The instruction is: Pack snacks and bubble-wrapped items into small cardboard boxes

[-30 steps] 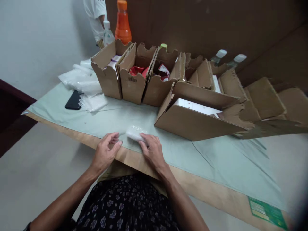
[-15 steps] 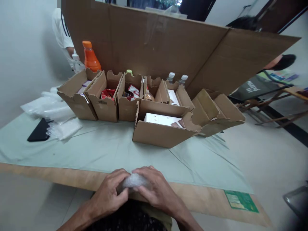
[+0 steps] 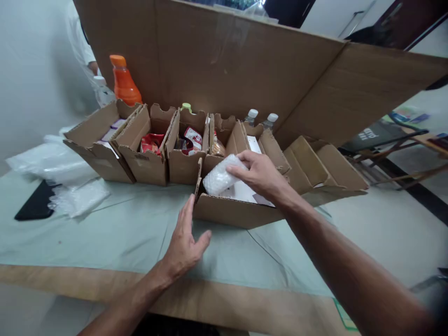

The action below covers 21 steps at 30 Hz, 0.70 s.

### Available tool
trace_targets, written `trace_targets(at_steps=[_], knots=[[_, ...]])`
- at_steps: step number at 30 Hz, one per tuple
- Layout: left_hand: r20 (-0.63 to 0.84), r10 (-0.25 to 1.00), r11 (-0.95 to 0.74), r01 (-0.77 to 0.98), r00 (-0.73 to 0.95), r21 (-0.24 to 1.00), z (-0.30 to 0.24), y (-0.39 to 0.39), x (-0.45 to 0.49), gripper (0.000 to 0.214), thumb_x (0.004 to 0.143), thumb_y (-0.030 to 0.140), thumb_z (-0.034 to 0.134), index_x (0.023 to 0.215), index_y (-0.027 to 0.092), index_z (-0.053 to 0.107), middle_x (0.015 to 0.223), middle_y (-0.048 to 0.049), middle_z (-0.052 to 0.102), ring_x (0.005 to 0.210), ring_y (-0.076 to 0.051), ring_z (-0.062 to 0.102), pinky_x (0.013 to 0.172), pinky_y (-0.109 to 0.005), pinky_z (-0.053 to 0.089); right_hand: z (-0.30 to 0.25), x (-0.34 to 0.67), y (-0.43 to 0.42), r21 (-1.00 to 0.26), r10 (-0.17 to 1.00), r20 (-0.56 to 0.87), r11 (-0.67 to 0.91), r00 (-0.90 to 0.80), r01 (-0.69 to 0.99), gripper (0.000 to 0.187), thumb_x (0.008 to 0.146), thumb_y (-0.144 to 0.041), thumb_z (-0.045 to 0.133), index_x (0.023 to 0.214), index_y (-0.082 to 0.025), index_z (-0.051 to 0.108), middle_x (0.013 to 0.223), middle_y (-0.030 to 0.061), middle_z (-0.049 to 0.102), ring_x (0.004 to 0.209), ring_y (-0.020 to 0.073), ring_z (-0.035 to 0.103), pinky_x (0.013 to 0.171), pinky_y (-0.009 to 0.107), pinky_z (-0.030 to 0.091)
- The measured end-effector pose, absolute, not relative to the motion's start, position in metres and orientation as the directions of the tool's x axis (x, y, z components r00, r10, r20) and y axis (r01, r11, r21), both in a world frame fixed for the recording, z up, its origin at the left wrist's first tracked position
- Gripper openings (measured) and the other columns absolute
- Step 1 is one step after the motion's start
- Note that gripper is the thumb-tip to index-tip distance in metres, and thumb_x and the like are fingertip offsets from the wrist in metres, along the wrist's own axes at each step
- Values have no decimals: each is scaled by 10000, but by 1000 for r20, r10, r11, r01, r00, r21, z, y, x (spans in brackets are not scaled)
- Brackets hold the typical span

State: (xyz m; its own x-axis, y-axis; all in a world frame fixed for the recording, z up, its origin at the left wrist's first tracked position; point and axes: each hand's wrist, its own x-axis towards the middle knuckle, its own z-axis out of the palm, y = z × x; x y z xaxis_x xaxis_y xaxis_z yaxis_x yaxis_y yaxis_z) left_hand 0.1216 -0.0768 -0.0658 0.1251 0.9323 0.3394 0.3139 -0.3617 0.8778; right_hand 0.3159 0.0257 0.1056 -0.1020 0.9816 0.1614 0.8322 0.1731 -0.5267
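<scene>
1. Bubble-wrapped bundle (image 3: 221, 175): moved from the near edge of the desk (image 3: 140, 249) to the front cardboard box (image 3: 231, 213) opening.
2. Right-hand grip (image 3: 261, 173): advanced, now holding the bundle alone.
3. Left-hand grip (image 3: 184, 240): released; now spread near the box's left end.

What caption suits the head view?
Right hand holds a white bubble-wrapped bundle at an open brown cardboard box; left hand empty.

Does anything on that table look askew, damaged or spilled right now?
The front cardboard box looks out of line: its long side faces the camera, while the boxes behind it mostly present narrow ends. Their notched rims look rough, perhaps cut that way. No spill shows on the pale green cloth.
</scene>
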Motion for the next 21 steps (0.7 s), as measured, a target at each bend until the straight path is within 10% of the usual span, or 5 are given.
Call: trace_targets(at_steps=[4, 9, 21], knots=[[389, 912, -409, 337, 130, 848, -70, -82, 124, 858, 919, 222, 605, 1638, 311, 145, 1640, -136, 376, 1480, -327, 422, 1185, -545, 411, 118, 301, 34, -162, 984, 149, 121, -97, 979, 215, 828, -373, 667, 933, -186, 681, 770, 37, 669, 707, 199, 568, 643, 298, 351], [449, 885, -463, 328, 124, 823, -69, -80, 123, 844, 913, 184, 582, 1634, 302, 160, 1645, -126, 372, 1502, -303, 395, 1197, -507, 400, 118, 268, 33, -167, 970, 116, 233, -215, 958, 382, 878, -239, 580, 1257, -236, 624, 854, 24, 722, 735, 201, 614, 660, 286, 365], [465, 877, -478, 338, 123, 811, -73, -81, 120, 842, 905, 168, 584, 1630, 315, 181, 1613, -126, 427, 1484, -296, 434, 1171, -503, 438, 108, 258, 26, -28, 912, -179, 371, -370, 928, 178, 885, -299, 678, 1003, -273, 807, 799, 34, 764, 759, 227, 700, 605, 279, 388]])
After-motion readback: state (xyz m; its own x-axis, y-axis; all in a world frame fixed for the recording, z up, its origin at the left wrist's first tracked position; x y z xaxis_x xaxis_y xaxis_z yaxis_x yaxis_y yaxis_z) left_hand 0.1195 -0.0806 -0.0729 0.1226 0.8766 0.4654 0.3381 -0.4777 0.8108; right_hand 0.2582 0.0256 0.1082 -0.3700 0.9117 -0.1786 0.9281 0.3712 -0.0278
